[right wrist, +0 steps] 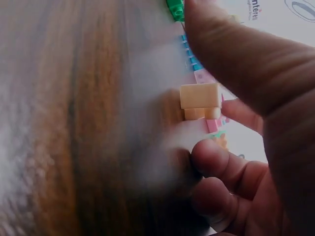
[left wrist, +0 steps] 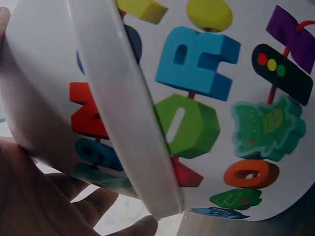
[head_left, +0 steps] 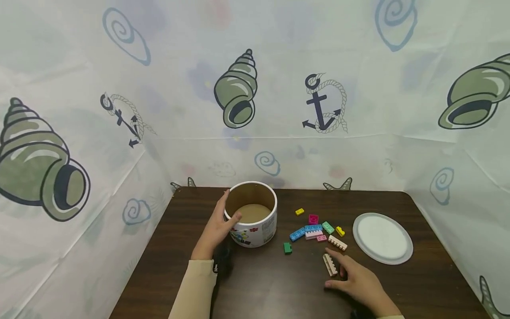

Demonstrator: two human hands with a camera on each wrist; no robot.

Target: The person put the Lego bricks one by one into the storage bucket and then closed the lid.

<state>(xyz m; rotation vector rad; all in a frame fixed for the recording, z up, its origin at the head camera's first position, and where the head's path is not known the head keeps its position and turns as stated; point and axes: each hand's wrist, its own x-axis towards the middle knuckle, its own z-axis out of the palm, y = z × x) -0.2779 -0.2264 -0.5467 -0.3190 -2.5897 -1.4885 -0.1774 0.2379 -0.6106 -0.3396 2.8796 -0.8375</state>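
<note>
A white round bucket with a colourful printed label stands upright on the table, its top uncovered. My left hand holds it by the left side, thumb at the front of the rim and fingers along the wall. Coloured letters cover the bucket's wall in the left wrist view. Around a long beige toy brick on the table, my right hand is spread, thumb and index finger apart at its ends. That brick's end shows between thumb and fingers in the right wrist view.
Several bricks lie between bucket and lid, among them a green brick, a blue brick, a magenta brick and another beige brick. A round white lid lies flat at right. Printed cloth surrounds the brown table.
</note>
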